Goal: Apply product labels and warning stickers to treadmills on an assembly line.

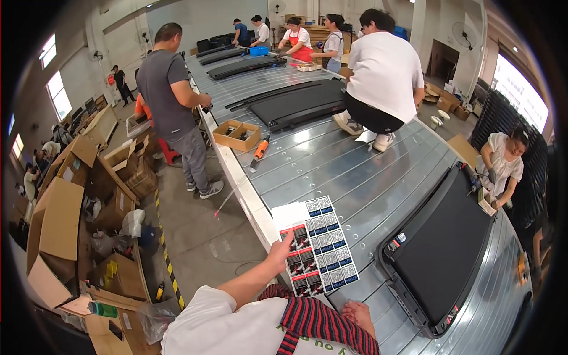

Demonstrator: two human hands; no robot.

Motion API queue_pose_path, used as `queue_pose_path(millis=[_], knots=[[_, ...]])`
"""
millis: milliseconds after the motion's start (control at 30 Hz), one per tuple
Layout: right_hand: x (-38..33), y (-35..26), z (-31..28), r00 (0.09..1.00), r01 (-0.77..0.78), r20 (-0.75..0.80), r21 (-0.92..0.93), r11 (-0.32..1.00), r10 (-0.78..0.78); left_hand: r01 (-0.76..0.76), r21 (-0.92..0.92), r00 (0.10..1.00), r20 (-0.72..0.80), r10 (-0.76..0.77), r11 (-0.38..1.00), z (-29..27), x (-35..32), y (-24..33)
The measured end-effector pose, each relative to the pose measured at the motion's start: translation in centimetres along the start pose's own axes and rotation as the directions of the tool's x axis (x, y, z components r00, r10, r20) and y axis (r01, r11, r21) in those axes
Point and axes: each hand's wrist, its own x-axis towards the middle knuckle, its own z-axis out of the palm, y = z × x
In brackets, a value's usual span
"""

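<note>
My left hand (280, 254) grips sheets of stickers by their left edge, over the metal table. One sticker sheet (332, 242) carries rows of square black-and-white codes with blue strips. Overlapping it on the left is a second sticker sheet (304, 264) with red and black labels, its upper part bare white. My right hand (360, 315) is low at the table's near side, below the sheets, with its fingers curled. Whether anything small is pinched in it cannot be made out. To its right lies a black treadmill deck (441, 248) with small labels at its corners.
On the metal table (307, 177), an orange power tool (260, 151) lies beside a wooden parts box (236, 135). A person in white (384, 71) squats on the tabletop by another black deck (299, 106). Other people work around. Cardboard boxes (62, 219) crowd the left.
</note>
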Motion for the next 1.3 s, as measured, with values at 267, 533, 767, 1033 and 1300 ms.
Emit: queue_pose_path(millis=[267, 533, 767, 1033, 1300], knots=[[0.6, 0.8, 0.8, 0.999, 0.033, 0.036, -0.126, 0.992, -0.028, -0.011, 0.031, 1.0, -0.023, 0.011, 0.999, -0.2, 0.1, -0.2], [0.3, 0.5, 1.3, 1.0, 0.016, 0.013, -0.127, 0.992, -0.014, 0.07, 0.073, 0.998, -0.016, -0.069, 0.995, 0.1, 0.7, 0.2], [-0.2, 0.4, 1.0, 1.0, -0.002, 0.029, -0.156, 0.988, 0.006, 0.063, 0.106, 0.998, -0.016, -0.061, 0.992, 0.9, 0.1, 0.5], [0.0, 1.2, -0.7, 1.0, -0.012, 0.004, -0.156, 0.988, 0.013, 0.069, 0.102, 0.997, -0.037, -0.065, 0.992, 1.1, -0.2, 0.4], [-0.3, 1.2, -0.8, 0.999, 0.038, 0.022, -0.198, 0.979, -0.034, 0.046, 0.044, 0.999, 0.023, -0.047, 0.998, 0.3, -0.2, 0.3]])
